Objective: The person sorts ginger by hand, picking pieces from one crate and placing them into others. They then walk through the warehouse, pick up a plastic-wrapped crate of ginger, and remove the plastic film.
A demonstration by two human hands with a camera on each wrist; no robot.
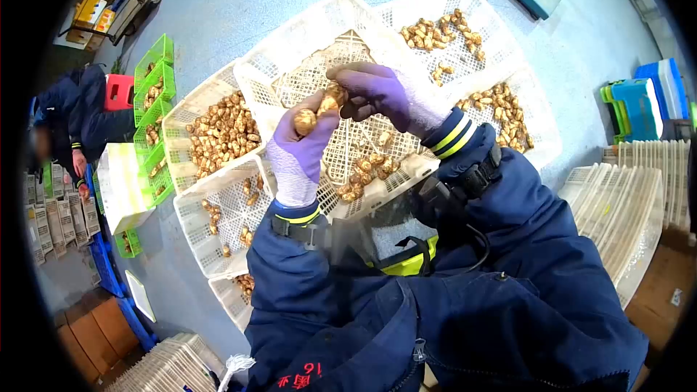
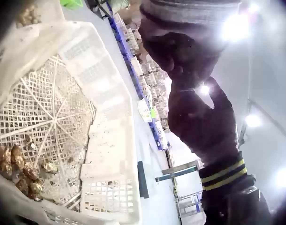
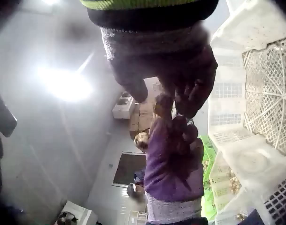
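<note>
Purple-gloved, my left hand [image 1: 303,147] holds two brown and cream lumpy pieces, one [image 1: 305,122] low by the thumb and one [image 1: 332,99] upright at the fingertips. My right hand [image 1: 385,96] meets the upper piece from the right. In the right wrist view its thumb stands apart from the piece [image 3: 162,106], while its bent fingers are beside it, above my left hand [image 3: 175,161]. Both hands are dark in the left wrist view, where the pieces are hidden. Below them, a white crate [image 1: 254,76] contains a small pile of similar pieces [image 1: 369,173].
More white crates with pieces stand around: a full one [image 1: 174,127] at left, a sparser one [image 1: 190,229] below it, others [image 1: 501,22] at right. Green baskets [image 1: 165,72] and another person [image 1: 87,105] are at far left. Stacked white crates [image 1: 617,210] stand at right.
</note>
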